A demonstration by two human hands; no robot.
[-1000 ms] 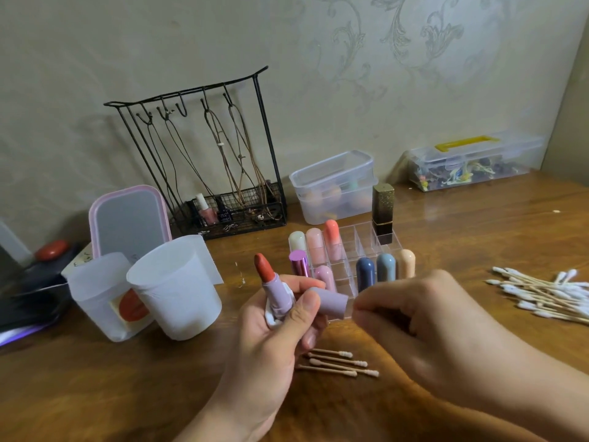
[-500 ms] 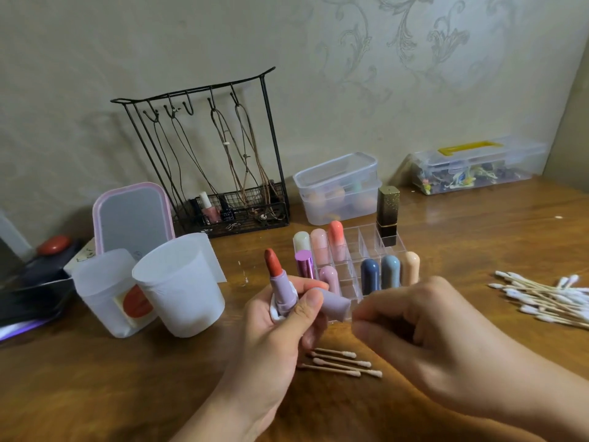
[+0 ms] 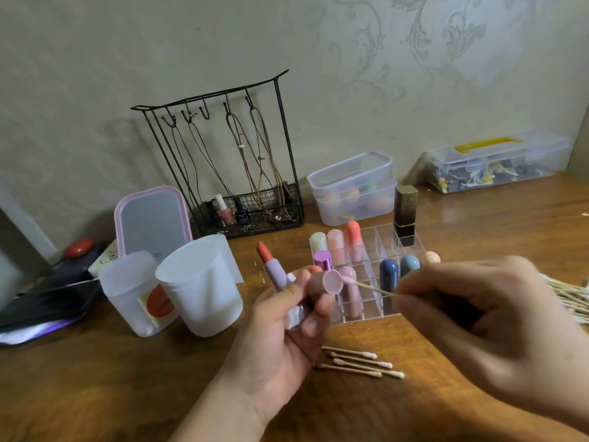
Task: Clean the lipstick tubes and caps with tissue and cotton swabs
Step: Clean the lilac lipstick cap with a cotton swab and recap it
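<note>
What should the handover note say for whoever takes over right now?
Left hand: grips the open lilac lipstick, its cap and a wad of tissue.
Right hand: pinches a cotton swab, tip at the cap's mouth.
Four swabs lie on the table; more swabs piled at right.
Other lipsticks stand capped in the clear organizer.
Done: cannot tell.
Left: swab this cap, recap.

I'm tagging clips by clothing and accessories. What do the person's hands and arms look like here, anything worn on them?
Both are bare. The left hand and right hand show no gloves, rings, watch or bracelet, and no sleeve reaches the visible forearms. The nails seen on the left hand are short and look unpainted.
</note>
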